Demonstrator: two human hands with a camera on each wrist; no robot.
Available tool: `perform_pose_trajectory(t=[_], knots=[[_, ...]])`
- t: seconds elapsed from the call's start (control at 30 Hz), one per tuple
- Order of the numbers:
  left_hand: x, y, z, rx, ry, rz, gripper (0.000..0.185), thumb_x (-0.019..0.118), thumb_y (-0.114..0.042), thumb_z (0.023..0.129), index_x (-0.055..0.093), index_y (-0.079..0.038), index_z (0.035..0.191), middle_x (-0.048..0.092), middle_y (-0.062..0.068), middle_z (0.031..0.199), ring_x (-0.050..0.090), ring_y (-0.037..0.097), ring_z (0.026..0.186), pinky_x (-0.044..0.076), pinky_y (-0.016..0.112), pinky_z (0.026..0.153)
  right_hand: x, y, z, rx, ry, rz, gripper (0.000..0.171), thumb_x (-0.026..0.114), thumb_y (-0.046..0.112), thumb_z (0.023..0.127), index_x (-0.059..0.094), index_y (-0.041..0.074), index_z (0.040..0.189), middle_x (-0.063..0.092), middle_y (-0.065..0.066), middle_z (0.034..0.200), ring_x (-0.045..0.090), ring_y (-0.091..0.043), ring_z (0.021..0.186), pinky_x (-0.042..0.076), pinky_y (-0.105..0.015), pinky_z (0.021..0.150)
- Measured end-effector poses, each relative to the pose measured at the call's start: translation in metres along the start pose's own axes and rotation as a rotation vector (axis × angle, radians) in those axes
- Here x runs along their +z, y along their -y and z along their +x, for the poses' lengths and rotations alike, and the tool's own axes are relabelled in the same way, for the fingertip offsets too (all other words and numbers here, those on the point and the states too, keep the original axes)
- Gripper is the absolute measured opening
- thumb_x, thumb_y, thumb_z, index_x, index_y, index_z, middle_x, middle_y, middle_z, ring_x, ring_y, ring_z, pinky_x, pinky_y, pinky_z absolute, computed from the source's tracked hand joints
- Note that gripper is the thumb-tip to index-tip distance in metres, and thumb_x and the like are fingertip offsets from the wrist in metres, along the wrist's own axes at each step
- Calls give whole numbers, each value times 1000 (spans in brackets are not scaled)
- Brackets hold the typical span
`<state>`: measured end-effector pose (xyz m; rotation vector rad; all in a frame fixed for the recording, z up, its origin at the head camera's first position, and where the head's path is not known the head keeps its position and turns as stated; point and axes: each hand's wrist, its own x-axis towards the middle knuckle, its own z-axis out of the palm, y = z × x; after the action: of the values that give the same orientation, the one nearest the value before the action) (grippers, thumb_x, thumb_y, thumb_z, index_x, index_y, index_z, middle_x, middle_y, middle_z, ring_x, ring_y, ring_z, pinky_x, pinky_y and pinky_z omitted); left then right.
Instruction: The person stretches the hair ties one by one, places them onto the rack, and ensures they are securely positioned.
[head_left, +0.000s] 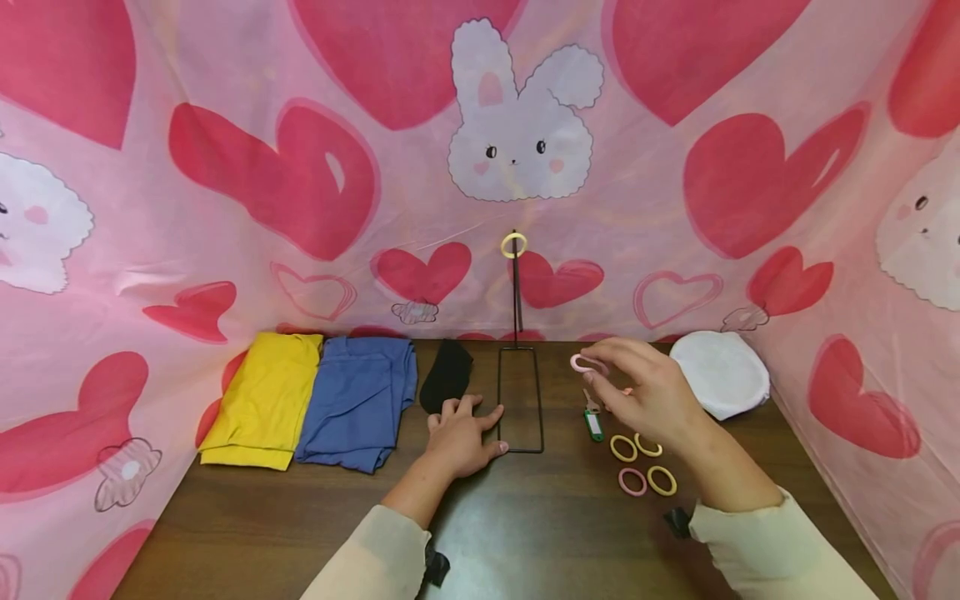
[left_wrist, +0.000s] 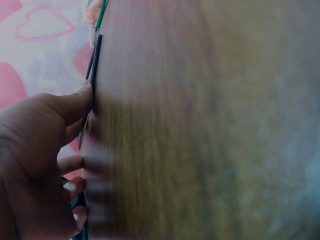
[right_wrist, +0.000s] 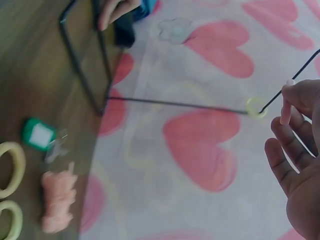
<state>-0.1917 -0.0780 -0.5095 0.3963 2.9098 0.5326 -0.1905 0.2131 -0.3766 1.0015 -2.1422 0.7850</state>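
My right hand [head_left: 648, 392] is raised above the right side of the table, pinching a pink ring [head_left: 587, 364] between thumb and fingers. In the right wrist view, the pink ring [right_wrist: 286, 106] appears close to the stand's wire arm; I cannot tell whether they touch. The black wire stand [head_left: 542, 400] has a rectangular base on the table and a tall upright. High on it hangs a yellow ring [head_left: 513, 245]. My left hand [head_left: 461, 442] rests at the base's left side, its spread fingers on the table and its thumb touching the wire [left_wrist: 96, 62].
Yellow rings [head_left: 662, 481] and another pink ring [head_left: 632, 482] lie at right, near a green-tagged key [head_left: 594, 423] and a small peach figure [right_wrist: 59, 201]. Behind them is a white round pouch [head_left: 720, 375]. Left are folded yellow cloth [head_left: 262, 400], blue cloth [head_left: 356, 400] and a black cloth item [head_left: 447, 375].
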Motion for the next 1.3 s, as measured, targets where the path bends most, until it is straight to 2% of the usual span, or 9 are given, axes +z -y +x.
perform_pose_trajectory(t=[0.27,0.4,0.6,0.77,0.93,1.1,1.3], knots=[[-2,-1,-1,0,-5,3,64,68,-59,94,51,-40,153,35,6,164,29,39,143,29,58,99,5,20,31,-122,-63,38,31,80,8,83,77,7,113,74,-4,108,65,-17,86,49,-20,87],[-1,0,-1,-1,-7,7,64,68,-59,94,51,-40,153,35,6,163,30,39,143,29,59,99,8,30,45,-164,-91,57,30,81,7,82,78,6,112,75,-4,107,64,-18,85,50,-24,82],[1,0,1,-2,-7,16,65,68,-60,94,52,-40,153,36,6,163,30,39,142,29,59,100,9,42,61,-207,-127,97,28,81,5,82,78,5,110,75,-6,106,65,-19,87,51,-25,82],[1,1,1,-4,-5,15,65,68,-60,93,52,-40,152,36,7,163,30,39,142,29,60,100,10,48,68,-212,-133,109,27,82,7,83,78,5,110,75,-6,108,68,-21,92,52,-25,86],[1,0,0,-8,0,13,64,68,-60,93,52,-40,152,36,7,163,30,39,143,28,60,101,14,48,73,-198,-119,63,29,84,8,81,79,6,110,75,-7,110,69,-23,98,53,-29,90],[1,-1,0,-8,-1,8,64,68,-60,94,53,-40,152,36,6,163,29,39,143,28,60,101,18,43,75,-197,-121,19,26,83,8,83,80,7,108,75,-7,108,70,-23,96,56,-35,84],[0,-1,0,-13,0,9,64,68,-60,93,52,-41,152,36,5,163,29,38,143,28,60,101,24,34,82,-179,-123,16,24,82,3,81,80,6,106,74,-7,105,69,-21,93,55,-34,80]])
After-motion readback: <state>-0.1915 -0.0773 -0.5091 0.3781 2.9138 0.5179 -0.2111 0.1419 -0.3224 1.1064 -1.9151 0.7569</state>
